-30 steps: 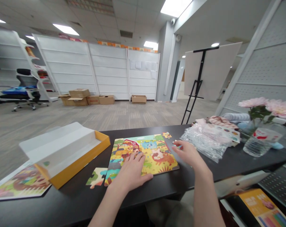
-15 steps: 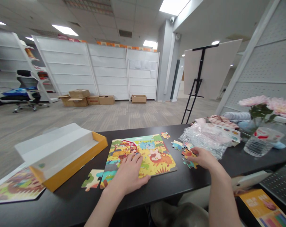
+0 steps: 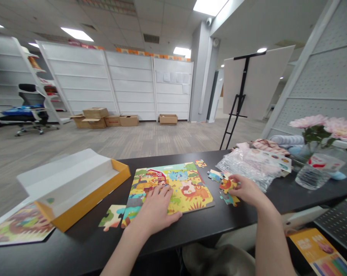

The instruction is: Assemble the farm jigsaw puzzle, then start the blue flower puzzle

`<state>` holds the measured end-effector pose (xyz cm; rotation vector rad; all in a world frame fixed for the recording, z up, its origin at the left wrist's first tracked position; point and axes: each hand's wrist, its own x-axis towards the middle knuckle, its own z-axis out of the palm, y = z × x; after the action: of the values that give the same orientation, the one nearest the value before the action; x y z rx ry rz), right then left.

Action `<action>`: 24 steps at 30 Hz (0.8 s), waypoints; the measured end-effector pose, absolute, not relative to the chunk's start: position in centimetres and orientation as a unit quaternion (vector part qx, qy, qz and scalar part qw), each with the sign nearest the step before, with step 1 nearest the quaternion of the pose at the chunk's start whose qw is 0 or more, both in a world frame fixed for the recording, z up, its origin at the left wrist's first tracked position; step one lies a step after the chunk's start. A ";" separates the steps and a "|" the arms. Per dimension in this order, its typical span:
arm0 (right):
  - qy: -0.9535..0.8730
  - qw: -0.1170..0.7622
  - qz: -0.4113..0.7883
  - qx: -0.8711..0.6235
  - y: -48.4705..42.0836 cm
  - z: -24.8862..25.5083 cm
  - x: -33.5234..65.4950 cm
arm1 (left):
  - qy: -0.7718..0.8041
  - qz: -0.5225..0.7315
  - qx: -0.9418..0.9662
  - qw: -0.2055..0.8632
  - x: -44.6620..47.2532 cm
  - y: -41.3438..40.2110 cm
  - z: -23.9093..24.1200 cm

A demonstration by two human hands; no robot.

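A colourful farm jigsaw board (image 3: 187,180) lies on the black table (image 3: 76,245) in front of me. My left hand (image 3: 155,209) rests flat on its near left part, fingers stretched out. My right hand (image 3: 244,189) is just right of the board, fingers pinched on an orange puzzle piece (image 3: 226,185). More loose pieces lie around it: one (image 3: 214,176) just beyond, one (image 3: 230,199) under the hand, and one (image 3: 201,163) near the board's far corner. A larger loose piece (image 3: 112,216) lies left of the board.
An open yellow-and-white box (image 3: 76,184) stands at the left, with a printed picture sheet (image 3: 18,226) beside it. Crumpled clear plastic (image 3: 248,165) and a vase of pink flowers (image 3: 317,153) occupy the right. An orange booklet (image 3: 323,251) lies lower right.
My right hand moved from the board's right edge out to the loose pieces and closed on the orange one, lifting it a little. My left hand stayed on the board.
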<state>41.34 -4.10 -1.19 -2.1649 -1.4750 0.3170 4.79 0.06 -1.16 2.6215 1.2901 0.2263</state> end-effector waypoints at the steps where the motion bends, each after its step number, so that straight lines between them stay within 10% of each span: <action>1: -0.537 0.268 0.131 -0.789 -4.1 -1.1 41.2 | 0.436 0.079 0.890 0.106 4.7 0.1 -1.1; 9: -0.566 0.446 0.208 -0.661 -2.7 -0.1 37.8 | 0.429 0.086 0.892 0.112 4.6 0.3 -1.3; 24: -0.694 0.328 0.174 -0.617 2.4 -1.4 28.9 | 0.431 0.100 0.889 0.119 4.7 -0.4 -0.8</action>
<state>28.86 2.37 -1.43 -1.6143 -1.8178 0.4551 4.74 -0.38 -0.76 2.5985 1.2597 0.2913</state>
